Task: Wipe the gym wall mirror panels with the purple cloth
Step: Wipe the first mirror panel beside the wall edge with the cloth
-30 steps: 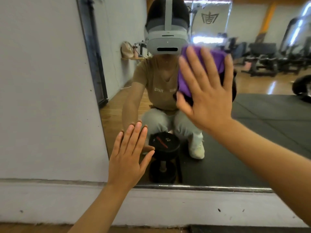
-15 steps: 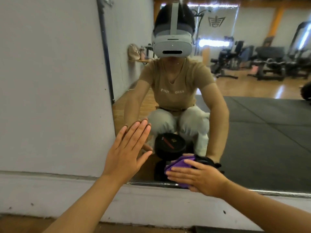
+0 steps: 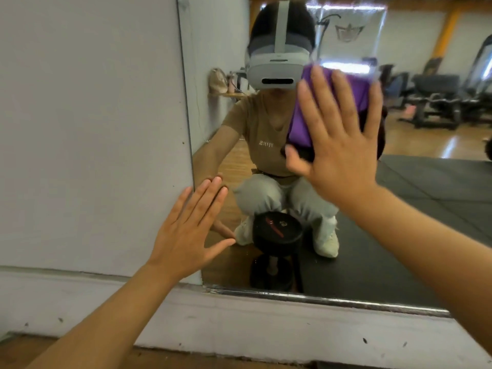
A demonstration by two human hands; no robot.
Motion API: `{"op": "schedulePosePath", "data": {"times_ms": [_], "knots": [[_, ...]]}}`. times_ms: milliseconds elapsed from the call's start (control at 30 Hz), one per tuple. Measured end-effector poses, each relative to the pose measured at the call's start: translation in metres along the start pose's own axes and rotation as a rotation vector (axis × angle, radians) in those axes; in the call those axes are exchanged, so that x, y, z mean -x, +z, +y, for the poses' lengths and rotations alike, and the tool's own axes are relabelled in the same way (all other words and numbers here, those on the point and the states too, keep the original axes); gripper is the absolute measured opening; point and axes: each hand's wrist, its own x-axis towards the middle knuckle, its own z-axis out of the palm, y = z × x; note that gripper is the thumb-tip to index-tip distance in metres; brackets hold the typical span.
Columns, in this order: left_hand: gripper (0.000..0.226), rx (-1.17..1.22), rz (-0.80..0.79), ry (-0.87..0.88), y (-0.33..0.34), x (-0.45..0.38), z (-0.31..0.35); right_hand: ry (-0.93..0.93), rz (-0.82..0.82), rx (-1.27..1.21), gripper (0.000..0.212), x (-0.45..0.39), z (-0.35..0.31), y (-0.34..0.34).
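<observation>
My right hand (image 3: 343, 145), fingers flat and spread, presses the purple cloth (image 3: 306, 123) against the mirror (image 3: 412, 209) high up; unwiped glass lies below. My left hand (image 3: 186, 230) rests flat, released, at the mirror's left edge.

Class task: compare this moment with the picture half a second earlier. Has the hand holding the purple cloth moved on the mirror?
Yes. The right hand with the purple cloth has gone up from the mirror's bottom edge to upper glass, level with the reflected headset.

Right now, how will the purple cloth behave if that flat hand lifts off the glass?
The purple cloth looks limp and creased, likely floppy. Only the right hand pins it against the mirror, so it would probably drop.
</observation>
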Motion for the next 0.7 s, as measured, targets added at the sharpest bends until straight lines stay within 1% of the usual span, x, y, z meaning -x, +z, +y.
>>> {"op": "schedulePosePath", "data": {"times_ms": [67, 200, 300, 367, 400, 500, 567, 600, 700], "knots": [[0.097, -0.001, -0.004, -0.006, 0.001, 0.0, -0.003, -0.138, -0.051, -0.03, 0.074, 0.044, -0.022, 0.008], [0.101, -0.053, -0.007, 0.029, 0.001, 0.001, -0.011, -0.532, -0.243, 0.035, 0.094, 0.154, -0.056, 0.025], [0.1, -0.106, -0.006, 0.064, -0.003, 0.0, -0.019, -0.725, -0.358, 0.097, 0.108, 0.215, -0.068, 0.029], [0.099, -0.119, -0.022, 0.073, -0.006, 0.0, -0.025, -0.771, -0.385, 0.095, 0.11, 0.234, -0.071, 0.03], [0.1, -0.12, -0.033, 0.079, -0.007, -0.001, -0.027, -0.777, -0.383, 0.093, 0.107, 0.237, -0.071, 0.03], [0.102, -0.125, -0.062, 0.099, -0.01, -0.002, -0.033, -0.831, -0.373, 0.086, 0.089, 0.232, -0.066, 0.029], [0.102, -0.146, -0.063, 0.108, -0.01, -0.002, -0.035, -0.876, -0.365, 0.066, 0.082, 0.22, -0.056, 0.03], [0.102, -0.156, -0.062, 0.114, -0.01, -0.002, -0.036, -0.866, -0.354, 0.045, 0.08, 0.209, -0.051, 0.03], [0.1, -0.17, -0.052, 0.136, -0.01, -0.003, -0.04, -0.729, -0.281, -0.035, 0.081, 0.153, -0.039, 0.025]]}}
